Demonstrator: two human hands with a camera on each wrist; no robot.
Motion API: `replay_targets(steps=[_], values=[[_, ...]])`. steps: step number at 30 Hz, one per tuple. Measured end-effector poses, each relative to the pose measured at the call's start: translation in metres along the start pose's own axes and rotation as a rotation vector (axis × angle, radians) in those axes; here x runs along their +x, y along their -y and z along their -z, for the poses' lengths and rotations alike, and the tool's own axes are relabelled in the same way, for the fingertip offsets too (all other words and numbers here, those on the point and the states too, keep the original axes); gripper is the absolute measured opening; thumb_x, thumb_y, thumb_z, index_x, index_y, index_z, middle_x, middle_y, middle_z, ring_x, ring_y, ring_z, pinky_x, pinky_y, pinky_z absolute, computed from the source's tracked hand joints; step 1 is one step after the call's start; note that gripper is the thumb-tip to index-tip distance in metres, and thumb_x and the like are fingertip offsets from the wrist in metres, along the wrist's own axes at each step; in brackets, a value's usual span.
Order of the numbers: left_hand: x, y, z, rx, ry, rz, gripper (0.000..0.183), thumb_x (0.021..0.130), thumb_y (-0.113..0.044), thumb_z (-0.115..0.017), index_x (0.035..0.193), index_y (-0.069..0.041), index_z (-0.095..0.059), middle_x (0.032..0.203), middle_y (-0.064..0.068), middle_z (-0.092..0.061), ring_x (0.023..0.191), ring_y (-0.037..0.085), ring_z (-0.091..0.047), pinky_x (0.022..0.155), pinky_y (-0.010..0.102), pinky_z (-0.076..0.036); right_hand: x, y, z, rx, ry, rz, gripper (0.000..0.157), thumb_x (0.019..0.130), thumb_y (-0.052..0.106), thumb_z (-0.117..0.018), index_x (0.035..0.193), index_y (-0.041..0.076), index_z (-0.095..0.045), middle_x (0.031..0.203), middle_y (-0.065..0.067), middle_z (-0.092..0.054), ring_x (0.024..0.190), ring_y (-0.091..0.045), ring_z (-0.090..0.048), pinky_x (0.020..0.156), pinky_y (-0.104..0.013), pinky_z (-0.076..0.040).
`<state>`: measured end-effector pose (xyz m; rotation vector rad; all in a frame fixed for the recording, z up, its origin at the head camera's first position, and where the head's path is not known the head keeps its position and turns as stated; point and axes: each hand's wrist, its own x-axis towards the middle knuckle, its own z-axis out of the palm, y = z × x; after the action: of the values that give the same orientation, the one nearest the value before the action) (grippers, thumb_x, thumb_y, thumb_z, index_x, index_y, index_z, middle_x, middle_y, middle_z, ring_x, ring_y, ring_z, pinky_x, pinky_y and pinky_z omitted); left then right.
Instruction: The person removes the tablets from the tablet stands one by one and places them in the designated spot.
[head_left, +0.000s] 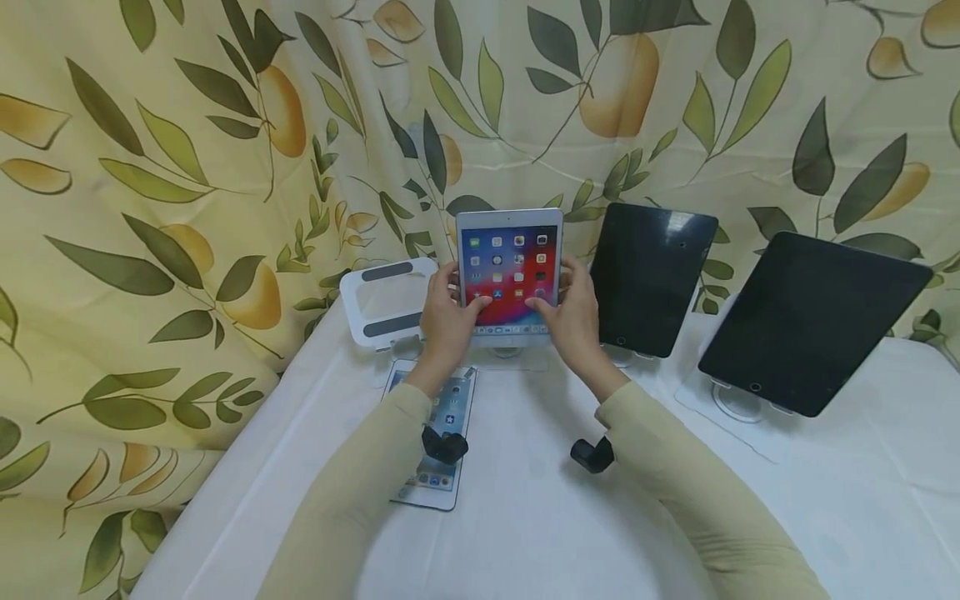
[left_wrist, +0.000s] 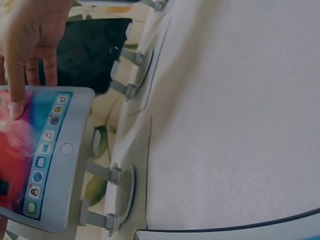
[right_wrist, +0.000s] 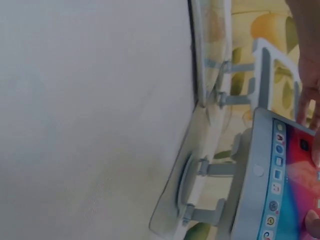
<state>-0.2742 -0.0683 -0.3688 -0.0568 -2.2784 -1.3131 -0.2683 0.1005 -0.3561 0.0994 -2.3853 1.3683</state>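
Note:
A white tablet [head_left: 510, 275] with a lit screen of app icons is tilted upright, facing me. My left hand [head_left: 446, 323] grips its left edge and my right hand [head_left: 576, 323] its right edge. Both thumbs lie over the front of the screen; the other fingers go behind the edges, partly hidden. Close to the tablet's lower edge are the grey hooks of a stand [left_wrist: 102, 172], seen in the wrist views. Whether the tablet's weight rests on that stand I cannot tell.
A bare white stand [head_left: 362, 302] with dark pads is at the left. Below my left wrist, another lit tablet [head_left: 452, 408] lies flat on the white-covered table [head_left: 525, 517]. Two dark-screened tablets, one nearer the middle [head_left: 648, 283] and one farther right [head_left: 813, 325], lean on stands.

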Motion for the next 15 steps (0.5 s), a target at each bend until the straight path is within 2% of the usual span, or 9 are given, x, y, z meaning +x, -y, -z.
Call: replay_targets(steps=[9, 15], values=[[-0.017, -0.013, 0.015, -0.031, 0.015, -0.031, 0.061, 0.08, -0.025, -0.076, 0.132, -0.012, -0.046, 0.112, 0.007, -0.055, 0.091, 0.018, -0.054, 0.075, 0.03, -0.051, -0.022, 0.016, 0.019, -0.063, -0.007, 0.026, 0.068, 0.082, 0.018, -0.074, 0.134, 0.009, -0.032, 0.109, -0.016, -0.051, 0.092, -0.026, -0.051, 0.079, -0.042, -0.053], [-0.026, -0.022, 0.021, -0.04, 0.009, -0.107, 0.061, 0.079, -0.024, -0.077, 0.13, -0.008, -0.047, 0.11, 0.008, -0.057, 0.088, 0.018, -0.055, 0.072, 0.029, -0.052, -0.033, 0.024, 0.033, -0.095, -0.01, 0.039, 0.069, 0.082, 0.019, -0.073, 0.134, 0.006, -0.03, 0.108, -0.017, -0.052, 0.091, -0.026, -0.052, 0.08, -0.044, -0.053]])
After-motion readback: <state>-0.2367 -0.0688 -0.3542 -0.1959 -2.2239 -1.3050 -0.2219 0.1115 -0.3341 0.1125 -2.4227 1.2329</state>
